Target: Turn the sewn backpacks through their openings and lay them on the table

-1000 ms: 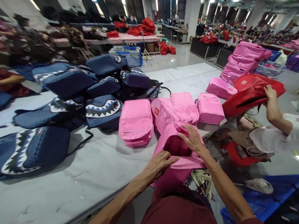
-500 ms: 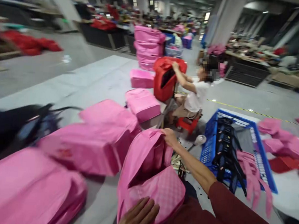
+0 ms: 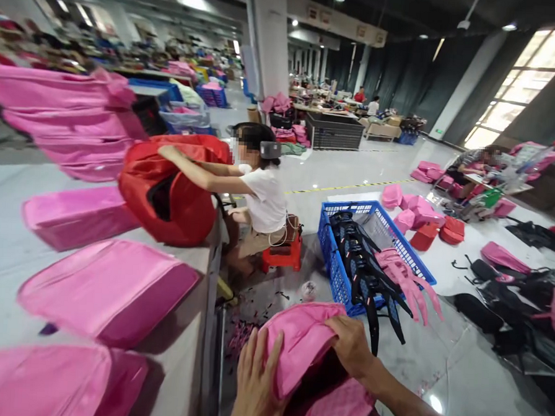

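Observation:
A pink bag (image 3: 298, 339) hangs unzipped at the bottom centre, its dark inside showing between the upper part and the lower checked panel. My right hand (image 3: 351, 345) is closed on the bag's upper right edge. Against the left side of the bag lies my left hand (image 3: 259, 381), fingers stretched out and slightly spread. Several finished-looking pink bags, one of them a rounded pink bag (image 3: 108, 286), lie on the white table (image 3: 176, 358) to the left.
A person in a white shirt (image 3: 264, 195) sits on a red stool (image 3: 284, 255), handling a red bag (image 3: 171, 190). A blue crate (image 3: 331, 254) holds black and pink straps. Black pieces (image 3: 479, 312) lie at right; stacked pink bags (image 3: 77, 123) stand at left.
The view has swung right. My hands and the open pink bag have moved off the table side, toward the floor area. My left hand has shifted up along the bag's left side.

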Tool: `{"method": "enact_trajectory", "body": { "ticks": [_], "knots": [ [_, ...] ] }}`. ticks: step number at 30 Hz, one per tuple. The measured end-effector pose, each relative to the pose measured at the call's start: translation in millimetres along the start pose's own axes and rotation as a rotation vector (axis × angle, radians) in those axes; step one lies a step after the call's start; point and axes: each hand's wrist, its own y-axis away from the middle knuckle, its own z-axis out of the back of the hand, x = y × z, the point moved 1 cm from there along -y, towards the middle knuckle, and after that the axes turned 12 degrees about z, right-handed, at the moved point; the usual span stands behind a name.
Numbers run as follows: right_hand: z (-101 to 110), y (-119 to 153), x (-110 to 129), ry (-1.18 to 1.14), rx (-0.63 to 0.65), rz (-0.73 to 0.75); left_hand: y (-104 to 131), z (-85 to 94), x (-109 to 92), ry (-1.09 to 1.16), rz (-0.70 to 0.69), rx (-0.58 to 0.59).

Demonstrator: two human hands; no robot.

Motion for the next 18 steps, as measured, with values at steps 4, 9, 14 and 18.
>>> {"method": "enact_trajectory", "body": {
  "ticks": [4, 9, 14, 18],
  "knots": [
    [16.1, -15.5, -56.4, 0.09, 0.019, -0.141, -69.4, -48.5, -19.2, 0.086, -0.095, 0.033],
    [-14.0, -52.2, -125.1, 0.01, 0.15, -0.211, -135.7, -97.4, 18.3, 0.178, -0.068, 0.045],
    [-49.8, -114.4, -192.0, -0.451, 0.451, -0.347, -198.1, -121.3, 46.6, 0.41, 0.346, 0.245],
    [-80.9, -161.7, -241.5, -0.798, 0.553, -0.619, -262.9, -137.5, 39.2, 0.587, 0.647, 0.374]
  ]
}}
